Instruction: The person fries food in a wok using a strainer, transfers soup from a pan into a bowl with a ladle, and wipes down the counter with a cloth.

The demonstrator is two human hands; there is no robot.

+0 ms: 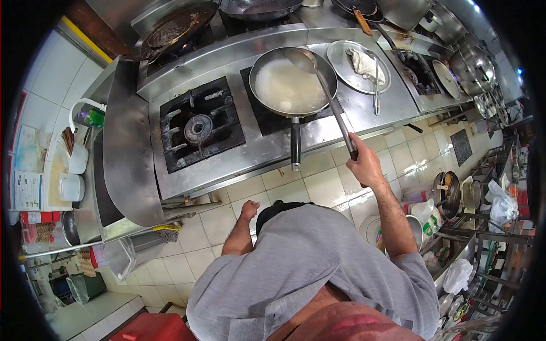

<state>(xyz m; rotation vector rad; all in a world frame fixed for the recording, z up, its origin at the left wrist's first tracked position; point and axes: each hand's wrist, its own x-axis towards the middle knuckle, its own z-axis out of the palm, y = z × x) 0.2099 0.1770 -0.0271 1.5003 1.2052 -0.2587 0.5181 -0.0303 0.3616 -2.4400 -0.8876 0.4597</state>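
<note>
Tiled flooring and stainless steel fill this kitchen, where a long steel table [259, 156] carries the burners. Printed sheets [27, 190] are fixed to the wall at the far left, their lines too small to read; a green bottle [92, 118] near them and a white-and-green bag [435, 216] on the right show no wording clear enough to make out. A round pan [331, 73] sits over the middle burner, holding a pale, cloudy liquid [284, 82], its black handle [295, 142] pointing toward the person. The right hand [364, 162] has its fingers wrapped round the end of a long-handled ladle [333, 105]; the shaft slants from that grip across the pan's near-right rim, and the bowl lies inside the pan at its far side, well apart from the fingers. The left hand [249, 210] hangs below the table's front edge, fingers curled, with nothing visible in them, though how tightly they are closed cannot be told. Left of the pan stands a bare burner [198, 129]; just right of it lies a round metal tray [340, 74] bearing a crumpled cloth [362, 61] and a slim metal utensil [376, 94].
</note>
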